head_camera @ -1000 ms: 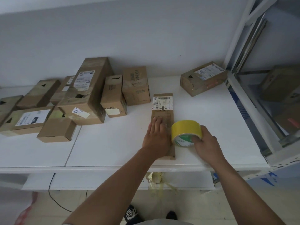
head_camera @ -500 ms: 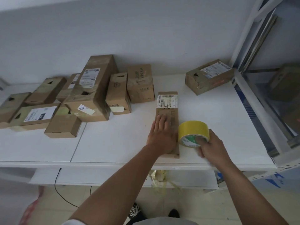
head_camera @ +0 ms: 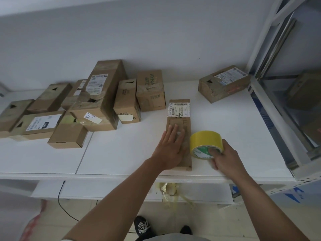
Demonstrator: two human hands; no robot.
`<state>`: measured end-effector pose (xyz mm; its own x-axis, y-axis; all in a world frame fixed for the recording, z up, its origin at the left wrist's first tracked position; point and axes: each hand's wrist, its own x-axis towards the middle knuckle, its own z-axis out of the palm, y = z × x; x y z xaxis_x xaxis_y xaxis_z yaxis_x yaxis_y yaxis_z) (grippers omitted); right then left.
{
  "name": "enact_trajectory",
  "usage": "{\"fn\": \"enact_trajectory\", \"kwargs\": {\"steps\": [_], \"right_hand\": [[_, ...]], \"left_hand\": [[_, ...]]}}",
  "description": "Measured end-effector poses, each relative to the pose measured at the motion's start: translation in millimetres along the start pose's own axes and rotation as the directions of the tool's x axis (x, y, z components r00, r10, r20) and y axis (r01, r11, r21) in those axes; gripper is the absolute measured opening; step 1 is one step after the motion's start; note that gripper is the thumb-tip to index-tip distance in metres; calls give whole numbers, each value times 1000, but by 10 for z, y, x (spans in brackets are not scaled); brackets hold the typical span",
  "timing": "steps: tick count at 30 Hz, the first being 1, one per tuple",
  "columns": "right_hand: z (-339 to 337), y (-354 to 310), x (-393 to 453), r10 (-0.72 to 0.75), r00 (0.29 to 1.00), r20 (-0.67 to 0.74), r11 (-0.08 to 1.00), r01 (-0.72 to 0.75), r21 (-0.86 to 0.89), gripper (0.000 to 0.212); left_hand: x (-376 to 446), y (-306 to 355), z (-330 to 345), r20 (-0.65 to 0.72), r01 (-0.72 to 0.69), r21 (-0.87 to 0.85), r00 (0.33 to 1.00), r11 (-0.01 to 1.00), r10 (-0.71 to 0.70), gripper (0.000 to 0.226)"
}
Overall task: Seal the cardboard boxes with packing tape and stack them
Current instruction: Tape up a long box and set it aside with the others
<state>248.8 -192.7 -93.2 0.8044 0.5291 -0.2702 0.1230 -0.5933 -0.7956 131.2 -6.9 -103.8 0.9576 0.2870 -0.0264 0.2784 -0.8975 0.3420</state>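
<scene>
A long flat cardboard box with a white shipping label lies on the white table, its near end at the table's front edge. My left hand presses flat on the box's near half, fingers straight. Just right of the box stands a yellow roll of packing tape on its edge. My right hand grips the roll, with fingers hooked into its core. The box's near end is partly hidden under my left hand.
Several cardboard boxes crowd the table's left and back. One taped box sits alone at the back right. A metal shelf unit borders the right side. Crumpled yellow tape hangs below the table edge.
Both hands stay where they were on the box and the tape roll. The view has shifted slightly, so the scene sits a little further right.
</scene>
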Motion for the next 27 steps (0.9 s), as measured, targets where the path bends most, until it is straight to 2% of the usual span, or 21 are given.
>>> {"fn": "enact_trajectory", "kwargs": {"steps": [2,4,8,11,14,16,17,18,20,22,24,26,27], "right_hand": [[-12,-30,-11,-10,1000,7,1000,10,10,28],[-17,-62,-27,9,1000,25,997,-11,75,27],[-18,-122,-2,36,998,43,978,-44,204,26],[-8,-162,-7,43,998,53,949,-57,309,25],[89,-169,-48,61,996,62,848,-85,523,31],[204,-152,-66,88,994,58,730,-104,676,39],[265,-148,-71,103,993,53,649,-108,753,42],[323,-144,-70,118,992,50,564,-109,819,42],[411,-153,-66,134,990,46,428,-99,898,33],[465,-209,-81,112,993,28,395,-70,916,27],[533,-270,-97,66,998,25,423,-50,905,33],[612,-341,-109,46,999,28,479,-46,877,34],[641,-376,-110,50,999,-4,547,-24,837,32]], "left_hand": [[-24,6,34,-86,87,-192,991,977,-105,56],[-52,-5,68,-166,177,-342,955,923,-245,51],[-74,27,40,-100,236,-474,943,848,-318,50],[-78,-4,26,-135,227,-609,915,760,-381,48],[-116,-45,10,-85,258,-737,881,625,-465,44],[-115,-6,-26,-6,271,-830,870,487,-493,38],[-106,12,-28,14,276,-840,872,467,-490,38],[-101,20,-24,-4,278,-808,879,519,-476,39],[-81,30,-27,-79,281,-660,896,697,-437,43],[-89,75,-91,-148,280,-526,900,803,-411,44],[-111,125,-137,-137,271,-526,909,806,-395,42],[-116,148,-145,-68,285,-628,907,725,-415,40],[-116,148,-114,-35,303,-663,900,684,-433,38]]}}
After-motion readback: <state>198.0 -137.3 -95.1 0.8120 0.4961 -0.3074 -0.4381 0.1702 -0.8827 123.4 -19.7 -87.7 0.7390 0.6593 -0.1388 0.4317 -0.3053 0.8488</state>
